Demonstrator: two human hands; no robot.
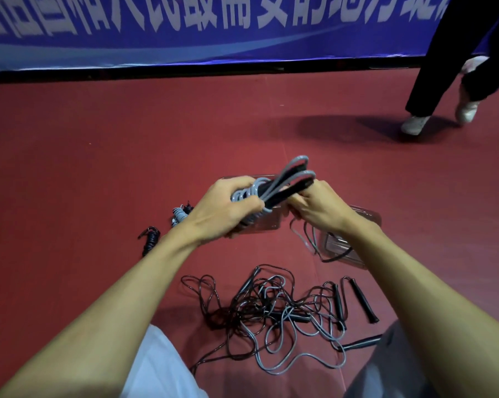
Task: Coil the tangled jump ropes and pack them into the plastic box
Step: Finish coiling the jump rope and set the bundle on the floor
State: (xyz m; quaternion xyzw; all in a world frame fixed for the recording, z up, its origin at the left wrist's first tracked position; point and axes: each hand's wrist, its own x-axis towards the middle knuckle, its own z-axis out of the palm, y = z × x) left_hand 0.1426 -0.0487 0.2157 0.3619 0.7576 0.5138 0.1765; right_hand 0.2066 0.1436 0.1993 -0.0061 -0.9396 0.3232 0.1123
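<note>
My left hand [225, 209] grips a folded grey jump rope bundle [292, 176] with black handles, grey cord wound around its middle. My right hand [318, 206] pinches the other side of the same bundle, near a black handle. Both hands hover above a clear plastic box [267, 222] on the red floor. A clear lid [346, 248] lies to its right with a cord across it. A tangle of black and grey jump ropes [274, 311] lies on the floor in front of me. Two coiled ropes, one grey [179, 215] and one black [150, 239], lie left of the box.
Loose black handles [363, 300] lie at the right of the tangle. A person in dark trousers and white shoes [414, 124] stands at the far right. A blue banner [213, 30] closes off the back. My knees [162, 366] frame the bottom edge.
</note>
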